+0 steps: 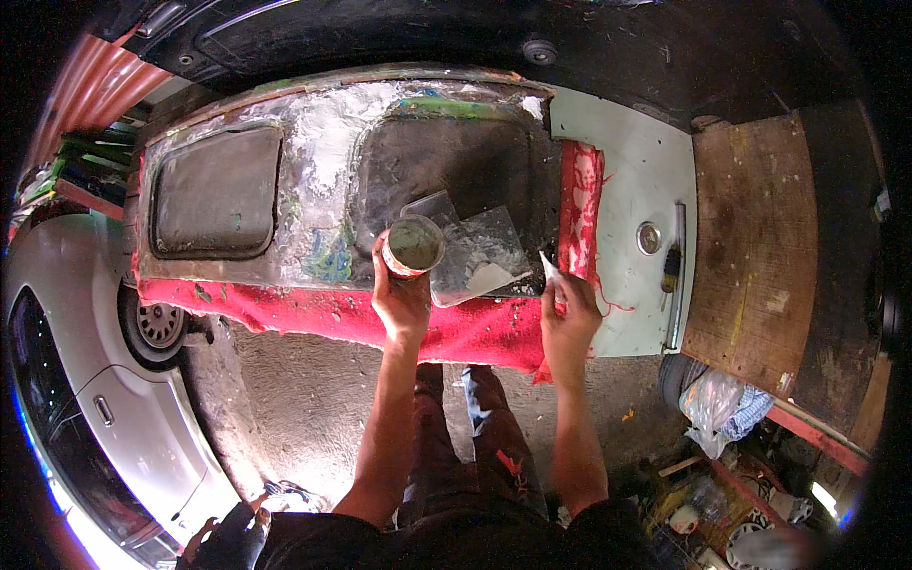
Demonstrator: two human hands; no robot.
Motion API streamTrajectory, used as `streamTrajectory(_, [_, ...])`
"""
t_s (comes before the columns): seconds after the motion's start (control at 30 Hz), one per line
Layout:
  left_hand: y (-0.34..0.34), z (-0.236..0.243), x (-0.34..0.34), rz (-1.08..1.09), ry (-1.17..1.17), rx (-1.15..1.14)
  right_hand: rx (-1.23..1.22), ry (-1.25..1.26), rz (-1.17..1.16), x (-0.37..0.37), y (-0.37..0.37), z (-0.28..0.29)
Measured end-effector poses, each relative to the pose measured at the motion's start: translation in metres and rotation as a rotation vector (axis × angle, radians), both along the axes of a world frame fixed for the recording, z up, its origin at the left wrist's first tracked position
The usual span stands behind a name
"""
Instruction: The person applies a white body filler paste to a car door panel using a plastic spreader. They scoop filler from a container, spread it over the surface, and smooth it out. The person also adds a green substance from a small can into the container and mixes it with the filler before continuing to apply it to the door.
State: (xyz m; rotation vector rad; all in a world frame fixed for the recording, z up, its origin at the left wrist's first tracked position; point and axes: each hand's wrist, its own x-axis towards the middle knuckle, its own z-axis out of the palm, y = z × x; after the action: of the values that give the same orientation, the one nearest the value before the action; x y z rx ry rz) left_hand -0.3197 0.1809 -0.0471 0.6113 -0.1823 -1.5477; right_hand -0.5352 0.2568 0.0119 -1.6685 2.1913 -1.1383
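Note:
My left hand (399, 294) grips a small round tub (413, 247) with grey material inside, held over the worn panel (313, 180), which has white and greenish patches and two dark recessed sections. My right hand (570, 309) pinches a pale, thin spreader (551, 270) near the panel's lower right. Between my hands, clear plastic sheets (489, 242) bear whitish powder and scraps. Red cloth (475, 332) lies under the panel and hangs along its front edge.
A pale board (636, 171) carries a metal bar (678, 290) and dark-handled tool (671, 271), beside a wooden board (750, 237). A silver car (85, 313) stands at left. Plastic bags (708, 408) and clutter occupy the lower right. A dark body panel (427, 38) spans the top.

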Motion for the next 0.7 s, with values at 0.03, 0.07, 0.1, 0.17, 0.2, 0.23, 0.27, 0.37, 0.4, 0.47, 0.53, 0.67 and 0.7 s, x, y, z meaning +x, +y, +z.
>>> streamTrajectory(0.03, [0.000,-0.001,0.000,-0.005,0.005,-0.004,0.066,0.066,0.059,0.003,-0.004,0.002])
streamTrajectory(0.07, [0.000,-0.002,0.000,-0.010,0.009,-0.009,0.132,0.131,0.119,0.008,-0.007,0.003])
streamTrajectory(0.1, [0.000,-0.003,0.001,-0.003,0.009,-0.012,0.198,0.197,0.178,0.013,-0.009,0.003])
streamTrajectory(0.17, [-0.001,-0.002,-0.001,0.006,0.012,-0.016,0.210,0.144,0.206,0.027,-0.010,0.001])
streamTrajectory(0.2, [-0.002,-0.001,-0.003,0.006,0.017,-0.011,0.193,0.130,0.225,0.032,-0.009,0.003])
streamTrajectory(0.23, [-0.002,-0.002,-0.004,0.011,0.019,-0.006,0.174,0.113,0.248,0.037,-0.010,0.005])
streamTrajectory(0.27, [-0.002,-0.003,-0.004,0.015,0.021,-0.002,0.159,0.091,0.262,0.038,-0.013,0.004])
streamTrajectory(0.37, [-0.004,-0.004,0.000,0.007,0.034,-0.024,0.156,-0.180,0.170,0.036,-0.016,0.002])
streamTrajectory(0.4, [-0.004,-0.004,0.000,0.011,0.038,0.001,0.149,-0.212,0.136,0.030,-0.016,0.006])
streamTrajectory(0.47, [-0.002,-0.001,0.001,0.018,0.044,0.056,0.191,-0.260,0.059,0.024,-0.017,0.016])
streamTrajectory(0.53, [-0.003,0.001,0.004,0.010,0.060,0.041,0.121,-0.157,0.072,0.022,-0.020,0.016])
streamTrajectory(0.67, [-0.003,0.016,0.009,-0.084,0.127,0.040,0.056,-0.008,0.152,0.031,-0.018,0.006])
streamTrajectory(0.7, [-0.002,0.021,0.011,-0.115,0.158,0.043,0.008,-0.044,0.157,0.034,-0.015,0.005])
